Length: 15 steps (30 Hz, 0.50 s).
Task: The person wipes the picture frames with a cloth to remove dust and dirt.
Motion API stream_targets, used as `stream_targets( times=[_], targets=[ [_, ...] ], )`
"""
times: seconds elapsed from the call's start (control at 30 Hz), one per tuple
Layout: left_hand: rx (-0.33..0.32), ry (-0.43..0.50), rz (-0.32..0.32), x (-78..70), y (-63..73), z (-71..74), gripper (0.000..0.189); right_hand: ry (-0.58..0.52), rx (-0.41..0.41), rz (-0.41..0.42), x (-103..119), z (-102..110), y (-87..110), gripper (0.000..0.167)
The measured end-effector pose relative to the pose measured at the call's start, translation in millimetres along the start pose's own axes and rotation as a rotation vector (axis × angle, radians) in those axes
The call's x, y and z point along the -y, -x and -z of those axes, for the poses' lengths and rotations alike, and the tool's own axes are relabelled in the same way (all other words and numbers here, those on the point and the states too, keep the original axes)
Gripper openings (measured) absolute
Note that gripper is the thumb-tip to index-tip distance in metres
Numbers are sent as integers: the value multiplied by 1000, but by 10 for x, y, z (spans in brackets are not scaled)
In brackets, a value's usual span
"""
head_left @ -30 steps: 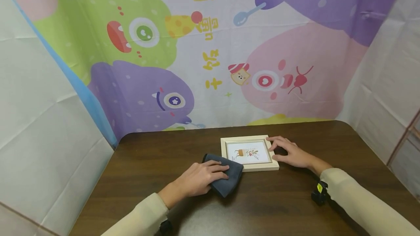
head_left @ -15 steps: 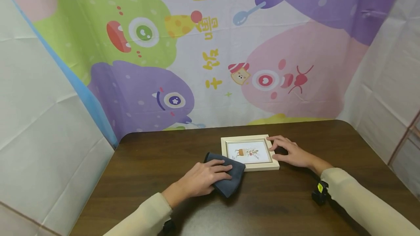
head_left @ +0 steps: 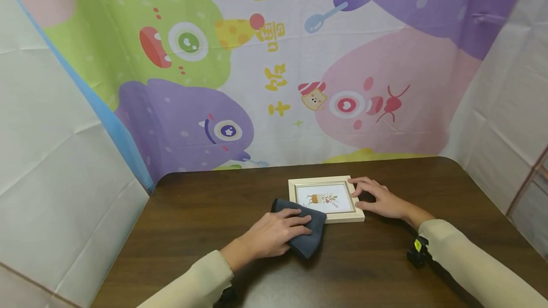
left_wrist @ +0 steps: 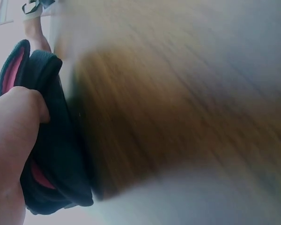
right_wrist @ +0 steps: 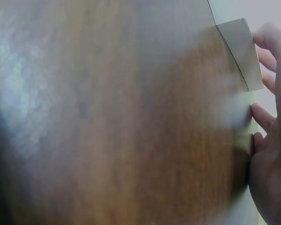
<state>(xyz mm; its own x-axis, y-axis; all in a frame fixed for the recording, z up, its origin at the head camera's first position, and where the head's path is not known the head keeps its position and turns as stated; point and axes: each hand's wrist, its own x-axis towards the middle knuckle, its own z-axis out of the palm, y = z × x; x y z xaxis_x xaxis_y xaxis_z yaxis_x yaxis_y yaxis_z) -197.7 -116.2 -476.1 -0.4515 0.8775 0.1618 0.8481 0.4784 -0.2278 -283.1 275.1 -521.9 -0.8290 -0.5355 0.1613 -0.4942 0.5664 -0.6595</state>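
Observation:
My left hand (head_left: 274, 232) lies over a folded dark grey cloth (head_left: 314, 227), fingers spread on its top. The left wrist view shows the thumb gripping the side of the cloth (left_wrist: 61, 145), pink showing inside its folds. The cloth covers the near left corner of a cream picture frame (head_left: 357, 214). Lying flat, the frame holds a print (head_left: 325, 197) of a small animal with leaves. Bent fingers of my right hand (head_left: 381, 199) hold the frame's right border, thumb at the near right corner. The right wrist view shows these fingertips against the frame's side (right_wrist: 246, 54).
The dark brown wooden table (head_left: 192, 232) has rounded far corners. Behind it hangs a curtain (head_left: 282, 146) printed with cartoon monsters, and pale sheets (head_left: 64, 156) close off both sides. A black wrist camera (head_left: 416, 253) sits at the right sleeve.
My left hand has slid to the right with the cloth along the frame's near edge. The right hand and the frame have stayed in place.

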Motion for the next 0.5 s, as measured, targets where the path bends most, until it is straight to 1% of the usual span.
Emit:
stream_targets(
  times=[0.3, 0.5],
  targets=[
    [66, -55, -14, -117, -198, 0, 55, -7, 3, -10, -32, -6, -3, 14],
    [91, -85, -10, -204, -345, 9, 56, -5, 7, 5, -48, -5, -3, 12]
  ],
)
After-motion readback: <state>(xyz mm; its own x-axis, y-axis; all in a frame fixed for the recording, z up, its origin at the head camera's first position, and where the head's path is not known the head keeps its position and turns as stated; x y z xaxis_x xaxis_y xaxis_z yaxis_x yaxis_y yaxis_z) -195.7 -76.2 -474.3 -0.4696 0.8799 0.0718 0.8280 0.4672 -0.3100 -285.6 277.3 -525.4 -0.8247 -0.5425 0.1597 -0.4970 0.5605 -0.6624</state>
